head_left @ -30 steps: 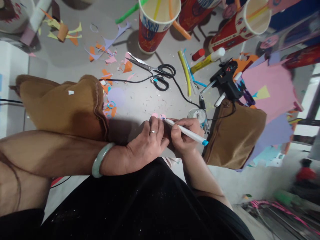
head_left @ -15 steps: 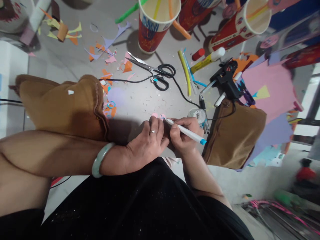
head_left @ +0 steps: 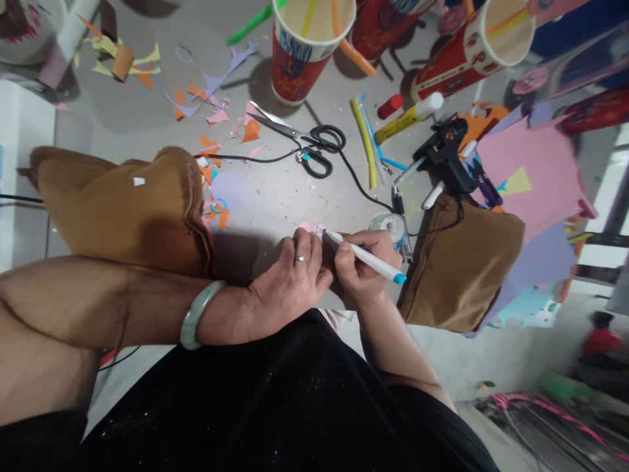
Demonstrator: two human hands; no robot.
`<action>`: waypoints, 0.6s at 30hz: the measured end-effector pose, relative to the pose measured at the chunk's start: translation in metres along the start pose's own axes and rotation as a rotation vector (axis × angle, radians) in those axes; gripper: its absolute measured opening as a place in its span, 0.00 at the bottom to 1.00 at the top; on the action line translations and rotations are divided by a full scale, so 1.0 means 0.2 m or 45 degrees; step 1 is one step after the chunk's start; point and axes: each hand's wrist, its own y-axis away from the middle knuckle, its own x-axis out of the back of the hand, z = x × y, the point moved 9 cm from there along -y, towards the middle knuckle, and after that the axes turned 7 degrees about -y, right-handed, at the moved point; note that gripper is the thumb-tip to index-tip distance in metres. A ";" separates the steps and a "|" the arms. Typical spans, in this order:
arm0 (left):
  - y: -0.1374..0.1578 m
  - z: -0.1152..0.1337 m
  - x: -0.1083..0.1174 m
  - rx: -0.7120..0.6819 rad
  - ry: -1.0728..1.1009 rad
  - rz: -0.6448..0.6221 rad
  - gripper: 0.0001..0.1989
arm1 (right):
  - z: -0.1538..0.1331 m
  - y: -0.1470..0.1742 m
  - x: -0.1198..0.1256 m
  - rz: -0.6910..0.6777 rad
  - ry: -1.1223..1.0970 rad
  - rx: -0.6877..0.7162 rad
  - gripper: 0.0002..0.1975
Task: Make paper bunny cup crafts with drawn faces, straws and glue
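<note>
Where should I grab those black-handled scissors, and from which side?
Probably by the black handle loops, coming from the near right, the side of the right hand: the scissors lie with loops toward that side and partly open blades pointing left and away.

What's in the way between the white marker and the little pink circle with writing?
Nothing that I can see. The right hand holds the white marker, its tip right at the written-on pink circle. The left hand is close beside, not between them.
</note>
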 end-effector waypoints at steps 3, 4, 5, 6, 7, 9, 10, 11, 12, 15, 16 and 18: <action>0.00 0.00 0.00 0.004 0.011 -0.012 0.19 | 0.01 0.01 -0.02 -0.033 -0.049 -0.006 0.04; 0.00 0.00 0.00 0.002 0.009 -0.017 0.20 | 0.02 0.01 -0.02 -0.048 -0.087 -0.017 0.04; 0.00 0.00 -0.01 -0.001 0.004 -0.020 0.20 | 0.02 0.02 -0.03 -0.061 -0.125 -0.034 0.04; 0.00 0.00 -0.01 -0.004 -0.003 -0.022 0.20 | 0.03 0.02 -0.04 -0.073 -0.152 -0.048 0.04; 0.00 0.00 0.00 -0.002 -0.009 -0.019 0.20 | 0.04 0.03 -0.04 -0.077 -0.163 -0.057 0.03; 0.00 0.00 0.00 0.004 -0.009 -0.006 0.19 | 0.04 0.03 -0.03 -0.055 -0.139 -0.052 0.03; 0.00 0.00 0.00 0.008 -0.003 -0.002 0.19 | 0.04 0.03 -0.02 -0.037 -0.116 -0.041 0.04; 0.00 0.00 0.00 0.010 0.003 -0.001 0.18 | 0.03 0.03 -0.02 -0.018 -0.095 -0.027 0.04; 0.00 0.00 0.00 0.008 0.006 -0.001 0.18 | 0.03 0.03 -0.01 -0.005 -0.080 -0.016 0.04; 0.00 0.00 0.00 0.007 -0.007 0.006 0.18 | 0.02 0.02 -0.01 -0.004 -0.062 -0.015 0.03; 0.00 0.00 0.00 0.007 -0.009 0.009 0.18 | 0.02 0.02 -0.01 -0.010 -0.055 -0.017 0.03; 0.00 0.00 0.00 0.008 -0.011 0.011 0.18 | 0.02 0.01 -0.01 -0.011 -0.045 -0.015 0.03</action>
